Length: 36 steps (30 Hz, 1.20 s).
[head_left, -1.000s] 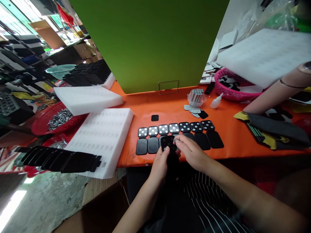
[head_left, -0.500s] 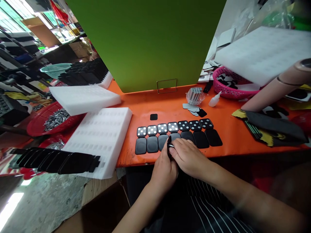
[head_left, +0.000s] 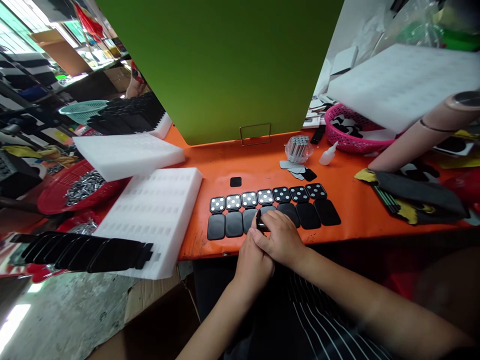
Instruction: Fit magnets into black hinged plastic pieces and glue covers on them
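My right hand (head_left: pixel 280 236) and my left hand (head_left: pixel 254 261) are pressed together at the front edge of the orange table (head_left: pixel 262 162), both closed around a small black hinged case (head_left: pixel 260 221) that is almost folded shut. My right hand lies on top and hides most of it. Just beyond my fingers a row of several open black cases (head_left: pixel 273 207) lies flat, their upper halves showing round silver and white dots.
White foam trays (head_left: pixel 155 212) and a strip of black cases (head_left: pixel 80 250) lie at the left. A red basket of metal parts (head_left: pixel 80 187), a pink basket (head_left: pixel 350 132), a glue bottle (head_left: pixel 328 155), a bundle of metal discs (head_left: pixel 298 148) and a green board (head_left: pixel 221 65) stand further back.
The black case was held open with its dotted half facing up. It has been folded nearly shut, and my hands have closed over it and sunk towards the table edge.
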Motion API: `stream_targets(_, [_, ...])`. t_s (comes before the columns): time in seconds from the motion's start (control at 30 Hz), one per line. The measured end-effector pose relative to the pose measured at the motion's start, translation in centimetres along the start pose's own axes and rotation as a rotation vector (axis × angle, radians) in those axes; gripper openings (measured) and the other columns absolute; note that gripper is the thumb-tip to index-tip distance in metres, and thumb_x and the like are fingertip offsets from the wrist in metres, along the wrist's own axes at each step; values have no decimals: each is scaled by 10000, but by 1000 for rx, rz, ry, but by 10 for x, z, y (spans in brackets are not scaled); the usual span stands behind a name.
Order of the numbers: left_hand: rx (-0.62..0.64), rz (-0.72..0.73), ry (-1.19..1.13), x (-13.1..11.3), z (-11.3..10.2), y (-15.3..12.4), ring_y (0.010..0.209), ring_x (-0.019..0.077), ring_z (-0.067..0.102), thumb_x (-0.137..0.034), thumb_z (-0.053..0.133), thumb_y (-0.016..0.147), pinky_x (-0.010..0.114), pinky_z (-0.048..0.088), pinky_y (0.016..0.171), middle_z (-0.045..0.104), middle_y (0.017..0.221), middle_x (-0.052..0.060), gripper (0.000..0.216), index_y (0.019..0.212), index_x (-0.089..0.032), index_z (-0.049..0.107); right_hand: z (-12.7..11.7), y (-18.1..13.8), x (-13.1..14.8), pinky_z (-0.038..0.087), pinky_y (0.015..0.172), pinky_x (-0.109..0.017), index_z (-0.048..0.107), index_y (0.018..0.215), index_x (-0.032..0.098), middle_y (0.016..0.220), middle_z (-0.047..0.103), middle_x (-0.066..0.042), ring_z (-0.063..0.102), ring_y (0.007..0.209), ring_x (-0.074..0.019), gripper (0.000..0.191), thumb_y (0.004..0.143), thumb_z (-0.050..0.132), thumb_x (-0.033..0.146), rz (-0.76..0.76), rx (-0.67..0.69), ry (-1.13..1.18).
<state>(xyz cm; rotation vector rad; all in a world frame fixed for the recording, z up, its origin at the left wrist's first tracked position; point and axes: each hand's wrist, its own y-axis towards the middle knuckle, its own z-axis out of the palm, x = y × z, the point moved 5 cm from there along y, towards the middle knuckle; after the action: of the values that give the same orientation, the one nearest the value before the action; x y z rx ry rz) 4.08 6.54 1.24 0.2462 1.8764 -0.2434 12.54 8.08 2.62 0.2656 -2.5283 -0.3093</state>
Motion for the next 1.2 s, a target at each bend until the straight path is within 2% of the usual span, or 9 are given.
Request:
stream_targets(0.13, [8,-64,-116,9,2,4,900,223,563,-265,456,826,345,440,784,610,974,87,225,1003,-156,544,0,-2,0,329,695,-306,428,655,184,706,473,-18,433,728,-168,297,876,393,379,-22,21,12])
stream_targets(0.27, [11,-177,-455,23,0,7,995,202,536,-271,484,814,329,419,858,584,1064,60,329,1128,-176,466,-5,-3,-7,361,697,-282,436,710,193,739,496,-4,464,741,-145,264,924,310,283,5,109,242])
stream_targets(0.37, [19,-247,-557,30,0,9,1012,201,531,-266,477,808,337,396,897,590,1049,55,303,1094,-168,484,-7,-3,-15,377,671,-264,448,739,196,760,516,-2,482,745,-138,220,918,324,230,60,139,355])
stream_targets(0.53, [-19,-170,-400,25,-2,7,1004,187,521,-267,451,825,331,393,899,575,1069,52,283,1091,-178,482,-6,-3,-13,371,689,-279,502,801,198,780,559,0,510,763,-144,174,906,386,274,45,201,322])
stream_targets(0.63, [-24,-126,-256,20,-1,4,967,183,535,-264,423,841,332,411,871,575,1073,58,301,1124,-181,480,-9,-4,-8,356,705,-299,508,806,197,750,565,6,505,731,-151,168,870,460,344,-9,211,176])
stream_targets(0.77, [-42,-117,-97,20,-3,0,971,198,543,-207,380,846,343,418,850,594,1050,70,332,1164,-179,469,-13,-5,1,337,742,-327,537,806,181,778,581,-26,500,767,-177,196,872,459,348,-106,188,-33])
stream_targets(0.9, [3,-98,53,19,-6,-2,945,222,561,-119,404,792,360,425,818,617,1013,69,441,1224,-203,435,-15,-7,7,340,746,-350,555,840,162,791,588,-57,505,784,-209,204,869,468,345,-163,212,-120])
stream_targets(1.07, [6,-9,-31,12,-8,2,1108,214,466,-64,422,736,367,351,945,500,1222,74,582,1296,-209,359,-15,-12,9,357,783,-332,542,915,167,845,587,-49,507,816,-193,158,875,470,302,-168,196,46])
stream_targets(1.2, [43,-83,-158,16,-5,3,1023,209,508,-88,414,750,356,389,897,563,1108,73,433,1173,-168,463,-10,-15,8,359,785,-341,544,907,145,830,576,-69,488,800,-199,161,886,435,263,-190,127,55])
